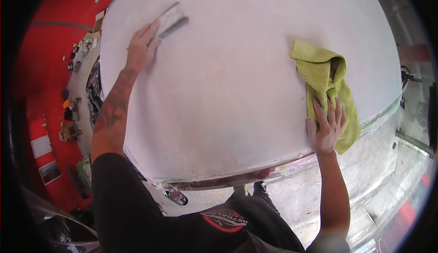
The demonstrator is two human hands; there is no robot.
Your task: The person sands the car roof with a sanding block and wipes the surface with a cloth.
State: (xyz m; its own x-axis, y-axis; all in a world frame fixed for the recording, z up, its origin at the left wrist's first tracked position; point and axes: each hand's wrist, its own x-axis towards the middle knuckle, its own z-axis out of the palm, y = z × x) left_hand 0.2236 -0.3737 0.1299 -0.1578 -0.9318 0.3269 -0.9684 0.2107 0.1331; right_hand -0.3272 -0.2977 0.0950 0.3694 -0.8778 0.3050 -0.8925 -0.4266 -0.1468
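A broad, pale pinkish-white car panel (219,93) with a dusty, matt surface spreads out in front of me. On its far left part, my left hand (142,48) grips the near end of a long grey sanding block (171,18), which lies slanted against the surface. Toward the right edge, a crumpled yellow-green towel (326,70) rests on the panel. My right hand (327,127) lies over the towel's lower part with fingers spread, the palm near the panel's edge. Pale dust coats the right fingers.
A green and reddish border (228,180) runs along the panel's near edge. Below it a side mirror (177,197) juts out. Left of the panel, a red wall (50,61) stands behind tools and small items on the floor. Grey concrete floor (292,203) shows at the lower right.
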